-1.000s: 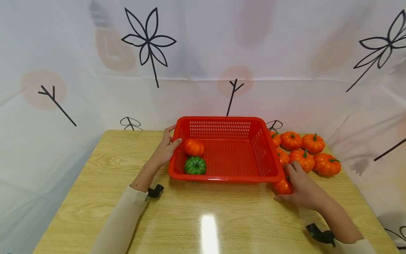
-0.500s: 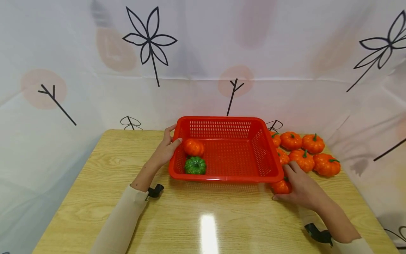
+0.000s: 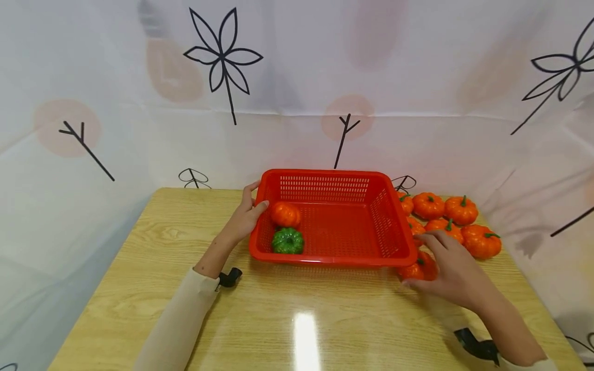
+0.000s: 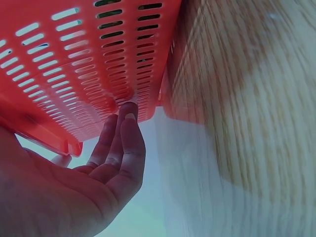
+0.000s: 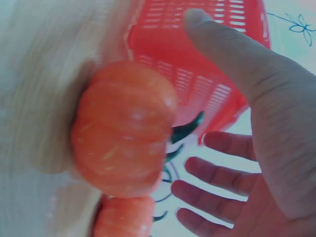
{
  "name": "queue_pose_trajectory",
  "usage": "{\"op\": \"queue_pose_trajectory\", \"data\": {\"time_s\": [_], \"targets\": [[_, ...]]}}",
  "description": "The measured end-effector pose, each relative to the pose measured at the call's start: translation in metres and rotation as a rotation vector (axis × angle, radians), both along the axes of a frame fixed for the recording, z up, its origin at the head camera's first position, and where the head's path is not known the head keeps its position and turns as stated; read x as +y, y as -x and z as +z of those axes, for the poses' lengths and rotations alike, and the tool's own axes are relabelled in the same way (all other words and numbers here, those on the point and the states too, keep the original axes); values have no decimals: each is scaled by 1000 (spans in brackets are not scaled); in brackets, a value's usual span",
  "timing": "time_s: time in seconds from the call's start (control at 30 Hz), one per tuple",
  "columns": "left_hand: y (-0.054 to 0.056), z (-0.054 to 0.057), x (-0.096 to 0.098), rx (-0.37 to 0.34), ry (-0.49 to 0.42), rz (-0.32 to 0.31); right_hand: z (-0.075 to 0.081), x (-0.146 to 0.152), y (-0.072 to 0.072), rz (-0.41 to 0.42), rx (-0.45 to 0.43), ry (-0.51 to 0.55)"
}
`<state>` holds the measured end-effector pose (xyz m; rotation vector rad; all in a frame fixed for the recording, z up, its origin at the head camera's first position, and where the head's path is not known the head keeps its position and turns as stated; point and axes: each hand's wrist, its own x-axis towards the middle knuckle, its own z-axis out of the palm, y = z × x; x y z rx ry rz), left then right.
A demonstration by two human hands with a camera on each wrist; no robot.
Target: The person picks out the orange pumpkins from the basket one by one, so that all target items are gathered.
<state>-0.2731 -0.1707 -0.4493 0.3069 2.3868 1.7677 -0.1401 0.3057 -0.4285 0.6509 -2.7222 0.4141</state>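
Note:
In the head view, a red perforated plastic basket (image 3: 333, 259) stands mid-table. My left hand (image 3: 242, 219) grips its left rim, thumb on top; the left wrist view has the fingers (image 4: 132, 140) against the slotted wall (image 4: 74, 54). Inside lie an orange toy pumpkin (image 3: 285, 214) and a green one (image 3: 287, 241). My right hand (image 3: 452, 270) hovers with spread fingers around an orange pumpkin (image 3: 410, 272) by the basket's front right corner. Seen from the right wrist, a gap separates those fingers (image 5: 217, 175) from the nearest pumpkin (image 5: 123, 131).
Several more orange pumpkins (image 3: 462, 209) with green stems cluster right of the basket, partly hidden by its rim and my hand. The wood-grain table (image 3: 223, 330) meets a white patterned cloth (image 3: 287, 62) at the back. Dark wrist mounts (image 3: 475, 346) hang from both sleeves.
The pumpkin beside my right hand shifted slightly left against the basket corner. Now that hand has loosened from it and drawn back to the right. My left hand keeps its place.

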Motion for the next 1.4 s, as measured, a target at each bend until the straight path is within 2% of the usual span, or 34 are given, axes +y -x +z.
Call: {"op": "queue_pose_trajectory", "data": {"time_s": [0.23,0.33,0.5,0.77,1.0,1.2,1.4], "targets": [[-2,4,2,28,15,16,15,-12,-1,13,100,55],[-1,3,2,28,13,13,22,-22,-1,39,107,72],[-1,2,0,21,13,5,31,-41,5,85,56,97],[3,1,0,-14,1,4,40,-74,21,136,-40,150],[0,1,1,12,12,18,51,-104,37,197,-49,210],[0,0,0,31,4,12,62,-132,55,278,-105,279],[1,-1,0,28,15,18,73,-153,72,355,-152,282]]}}
